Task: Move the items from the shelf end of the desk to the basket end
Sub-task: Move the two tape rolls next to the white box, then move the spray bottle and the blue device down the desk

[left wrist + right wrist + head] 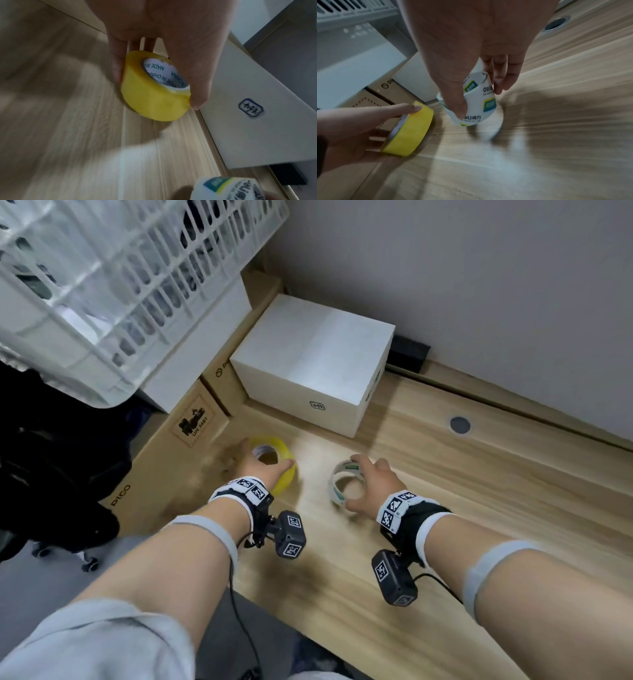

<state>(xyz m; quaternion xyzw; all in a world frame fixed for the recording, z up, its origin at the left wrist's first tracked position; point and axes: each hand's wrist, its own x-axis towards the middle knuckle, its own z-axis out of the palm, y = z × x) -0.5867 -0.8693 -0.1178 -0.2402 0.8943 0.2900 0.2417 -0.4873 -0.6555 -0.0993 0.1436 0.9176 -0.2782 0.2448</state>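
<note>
Yellow tape roll (278, 461) sits in my left hand (257, 465) near the bench's (445, 508) left edge, my thumb on one side of its rim and my fingers (118, 63) curled round the opposite side; the wrist view shows its white core printed "MADE IN CHINA". Whether it rests on the wood or is lifted just clear, I cannot tell. Just beside it, apart from it, my right hand (375, 486) grips the white printed tape roll (344, 482), thumb pressed on the near wall and fingers (503, 75) bent over the far wall, the roll tilted over the bench. Behind both rolls a white box (308, 364) stands on the bench, with brown cardboard cartons (191, 429) to its left and a white slatted basket (113, 278) above those. A round grey grommet (460, 425) sits in the wood to the right.
</note>
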